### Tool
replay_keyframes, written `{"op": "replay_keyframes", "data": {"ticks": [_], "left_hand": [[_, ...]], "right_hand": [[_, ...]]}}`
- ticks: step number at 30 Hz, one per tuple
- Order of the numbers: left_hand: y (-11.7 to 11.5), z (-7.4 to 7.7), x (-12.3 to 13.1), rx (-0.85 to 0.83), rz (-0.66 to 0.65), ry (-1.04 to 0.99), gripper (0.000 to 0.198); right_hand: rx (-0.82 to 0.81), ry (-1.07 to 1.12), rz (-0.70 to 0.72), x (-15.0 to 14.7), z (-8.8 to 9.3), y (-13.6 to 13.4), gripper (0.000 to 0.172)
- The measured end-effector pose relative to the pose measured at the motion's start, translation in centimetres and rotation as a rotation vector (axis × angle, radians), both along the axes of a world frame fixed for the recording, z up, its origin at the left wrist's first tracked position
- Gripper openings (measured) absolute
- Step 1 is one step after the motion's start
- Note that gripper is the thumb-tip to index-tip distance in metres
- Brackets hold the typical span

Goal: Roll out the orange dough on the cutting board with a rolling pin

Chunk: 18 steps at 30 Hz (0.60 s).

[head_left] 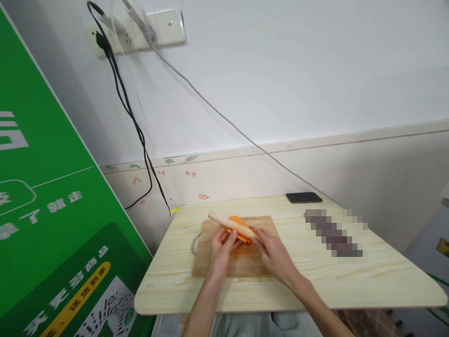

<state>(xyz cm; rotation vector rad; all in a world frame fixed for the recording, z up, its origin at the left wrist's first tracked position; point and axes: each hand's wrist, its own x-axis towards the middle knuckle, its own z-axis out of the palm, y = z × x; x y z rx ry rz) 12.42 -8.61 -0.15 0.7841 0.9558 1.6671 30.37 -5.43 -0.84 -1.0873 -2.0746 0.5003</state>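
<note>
Two bare hands meet over a wooden cutting board at the lower center of the frame, both closed on the food they hold. The left hand [221,245] pinches orange pieces [237,218] between thumb and fingers, while the right hand [271,248] grips the near end of a pale rod [231,225] that lies slantwise across them. The rod is slim, smooth and cream-colored, its free end pointing toward the upper left; the pieces are bright orange and partly hidden by the rod and fingers. What the rod is made of cannot be told.

Beneath the hands, the cutting board [245,267] bears a faint orange tint near its middle and a curved metal handle [192,244] on its left edge. It rests on a pale wood-grain table [168,281]. A dark phone [303,197] lies at the table's far edge, and a dark, pixelated item [333,234] sits right of the board.

At upper left, black cords [121,89] and a gray cable [217,111] hang from a socket panel [164,28] on a white wall [298,70]. A green panel [52,154] with white lettering fills the left side.
</note>
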Motion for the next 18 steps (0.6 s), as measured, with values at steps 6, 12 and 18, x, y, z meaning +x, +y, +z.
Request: {"op": "replay_keyframes", "data": {"ticks": [6,12,18], "left_hand": [[0.0,0.3,-1.8,-0.014,0.148,0.131,0.065],[0.8,2.2,-5.1,0.086,0.232,0.426,0.054],[1.8,3.8,-5.0,0.138,0.128,0.871,0.032]], "right_hand": [[-0.008,0.249,-0.102,0.3,0.0,1.5,0.042],[-0.036,0.397,-0.218,0.1,-0.2,2.6,0.044],[-0.033,0.463,-0.202,-0.2,-0.2,2.5,0.040]]}}
